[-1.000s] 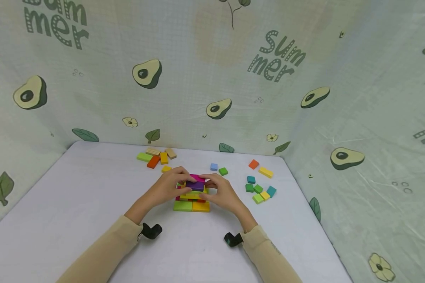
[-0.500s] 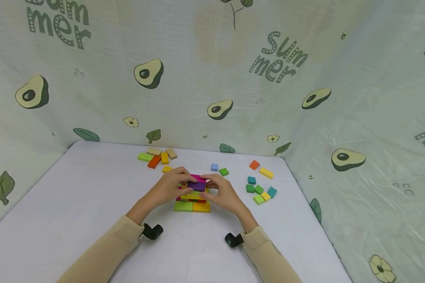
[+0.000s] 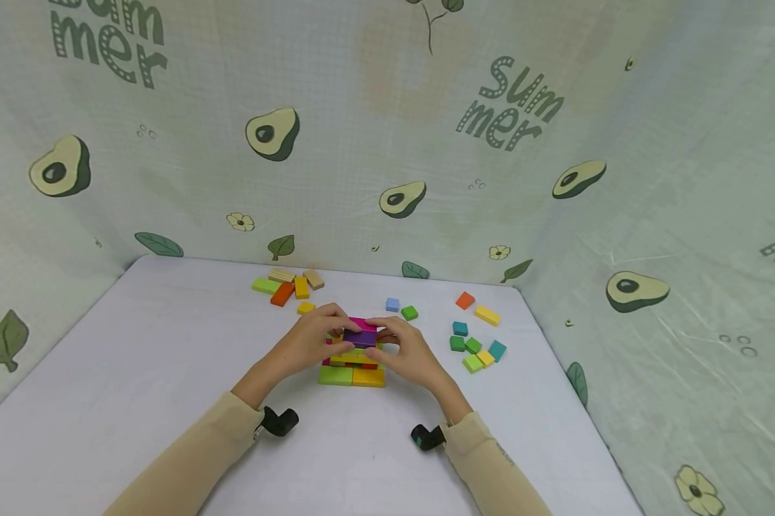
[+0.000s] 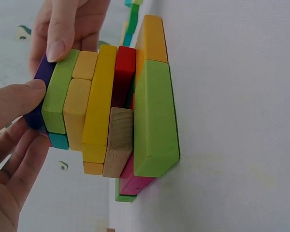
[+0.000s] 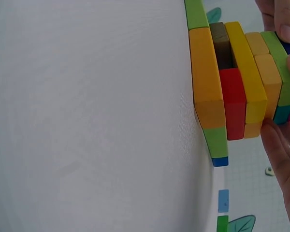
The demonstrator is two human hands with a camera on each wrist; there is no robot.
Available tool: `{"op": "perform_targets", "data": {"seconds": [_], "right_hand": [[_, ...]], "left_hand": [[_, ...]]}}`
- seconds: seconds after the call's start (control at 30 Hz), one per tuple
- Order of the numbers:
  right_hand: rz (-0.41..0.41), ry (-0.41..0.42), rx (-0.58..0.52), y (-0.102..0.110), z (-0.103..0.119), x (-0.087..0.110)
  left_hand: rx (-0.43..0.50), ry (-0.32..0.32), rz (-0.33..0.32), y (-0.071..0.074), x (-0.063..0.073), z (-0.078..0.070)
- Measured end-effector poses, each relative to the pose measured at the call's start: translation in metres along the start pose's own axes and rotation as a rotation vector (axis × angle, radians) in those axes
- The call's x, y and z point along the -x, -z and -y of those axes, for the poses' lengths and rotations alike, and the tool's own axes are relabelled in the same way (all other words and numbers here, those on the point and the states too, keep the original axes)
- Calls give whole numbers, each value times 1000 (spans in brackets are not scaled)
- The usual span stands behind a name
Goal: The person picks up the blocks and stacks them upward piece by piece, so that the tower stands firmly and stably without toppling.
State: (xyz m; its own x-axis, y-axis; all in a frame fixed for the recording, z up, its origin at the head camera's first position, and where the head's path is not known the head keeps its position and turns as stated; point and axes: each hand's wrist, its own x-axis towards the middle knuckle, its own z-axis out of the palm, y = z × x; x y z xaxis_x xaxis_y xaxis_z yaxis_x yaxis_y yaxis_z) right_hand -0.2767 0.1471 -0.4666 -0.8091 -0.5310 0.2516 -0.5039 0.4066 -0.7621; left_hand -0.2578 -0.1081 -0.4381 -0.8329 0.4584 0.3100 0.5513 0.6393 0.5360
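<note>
A layered tower of coloured wooden blocks (image 3: 351, 376) stands on the white table, with light green and orange blocks at its base. On top lie a purple block (image 3: 360, 339) and, behind it, a magenta block (image 3: 364, 325). My left hand (image 3: 312, 340) pinches this top layer from the left, thumb on the purple block's front. From the right, my right hand (image 3: 409, 350) grips the same layer, its thumb near the purple block's edge and the light green block (image 4: 60, 94) beneath. Yellow (image 4: 99, 106), red (image 5: 233, 104) and bare wood blocks (image 4: 118, 142) show in the layers below.
At the back left, a red-orange block (image 3: 282, 294) lies among several loose blocks. Blue (image 3: 392, 304) and green (image 3: 409, 312) blocks lie behind the tower. More are scattered to the right, including a teal block (image 3: 497, 350). Printed cloth (image 3: 335, 236) hangs behind the table.
Both hands keep their places at the top layer, and the tower looks the same. Only the head view has shifted very slightly.
</note>
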Motion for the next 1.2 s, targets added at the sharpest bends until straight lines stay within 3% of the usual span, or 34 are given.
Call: {"op": "perform_targets", "data": {"seconds": [0.23,0.4,0.53,0.67,0.83,0.97,1.2], "right_hand": [[-1,1,-4,0,0,0],[-1,-16,-4,0,1,0],[2,-20,-9,1,1,1],[2,-14,-3,1,1,1],[6,-12,-5,-1,-2,1],[19,-8,-3,-2,-2,-1],[-3,-20,4,0,-2,2]], "left_hand": [[60,-18,10,9,0,14],[60,64,-45,26,0,35],[27,140,-78,35,5,63],[-12,205,-78,40,11,89],[-17,246,-57,44,12,110],[-40,275,-33,48,7,125],[-114,301,9,52,-18,151]]}}
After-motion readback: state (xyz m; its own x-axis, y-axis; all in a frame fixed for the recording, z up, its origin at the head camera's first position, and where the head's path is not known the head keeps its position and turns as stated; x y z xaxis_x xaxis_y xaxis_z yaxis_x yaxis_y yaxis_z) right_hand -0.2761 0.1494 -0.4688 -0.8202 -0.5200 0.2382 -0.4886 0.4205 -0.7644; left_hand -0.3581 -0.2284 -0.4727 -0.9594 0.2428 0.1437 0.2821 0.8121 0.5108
